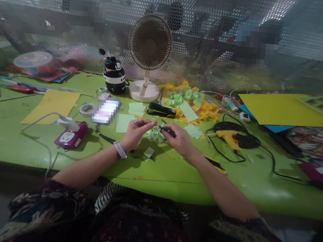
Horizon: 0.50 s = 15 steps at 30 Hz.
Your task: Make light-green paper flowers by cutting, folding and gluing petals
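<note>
Over the middle of the table both hands meet, their fingertips a short gap apart. My left hand, with a watch strap at the wrist, is closed in a pinch at a light green paper piece. Wrapped in the fingers of my right hand is a slim dark blue tool, mostly hidden; its kind does not show. Cut light green paper pieces lie below the hands. Nearer me is a small pale paper square. A black stapler lies just beyond the fingers.
Orange and green paper flowers are heaped behind. A fan and a dark bottle stand at the back. To the left are a lit phone, tape and a purple power strip. A corded yellow glue gun lies right.
</note>
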Each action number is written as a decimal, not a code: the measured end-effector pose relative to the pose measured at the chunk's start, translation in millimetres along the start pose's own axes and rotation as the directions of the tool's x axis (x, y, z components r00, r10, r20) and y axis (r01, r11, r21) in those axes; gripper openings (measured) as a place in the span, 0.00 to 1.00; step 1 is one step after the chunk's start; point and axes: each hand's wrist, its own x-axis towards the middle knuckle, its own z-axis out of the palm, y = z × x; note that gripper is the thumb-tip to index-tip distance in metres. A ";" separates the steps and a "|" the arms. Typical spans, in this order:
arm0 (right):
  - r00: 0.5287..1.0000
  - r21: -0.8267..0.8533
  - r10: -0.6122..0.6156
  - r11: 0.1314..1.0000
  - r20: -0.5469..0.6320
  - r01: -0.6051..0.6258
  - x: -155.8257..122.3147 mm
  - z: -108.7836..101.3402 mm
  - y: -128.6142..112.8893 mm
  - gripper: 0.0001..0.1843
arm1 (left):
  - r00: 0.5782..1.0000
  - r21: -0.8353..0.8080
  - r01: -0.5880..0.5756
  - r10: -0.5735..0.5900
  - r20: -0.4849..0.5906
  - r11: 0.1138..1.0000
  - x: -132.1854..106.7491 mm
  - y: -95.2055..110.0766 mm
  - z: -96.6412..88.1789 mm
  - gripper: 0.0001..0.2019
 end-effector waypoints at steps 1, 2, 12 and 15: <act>1.000 -0.004 -0.005 1.000 0.008 0.005 0.0 0.3 0.6 0.11 | 1.000 0.017 -0.017 0.017 -0.006 1.000 -0.2 0.4 0.4 0.10; 1.000 0.002 -0.003 1.000 0.016 0.003 0.0 0.5 1.1 0.11 | 0.999 0.027 -0.030 0.030 -0.011 0.999 -0.5 0.8 0.7 0.10; 0.994 0.129 0.030 0.991 0.106 -0.044 2.5 -4.7 1.6 0.17 | 1.000 -0.010 -0.003 0.003 0.029 1.000 -0.4 -2.2 0.0 0.12; 0.993 0.107 0.040 0.993 0.115 -0.053 2.1 -3.6 0.9 0.17 | 0.999 -0.061 0.031 -0.028 0.046 0.998 -0.1 -3.5 -1.1 0.12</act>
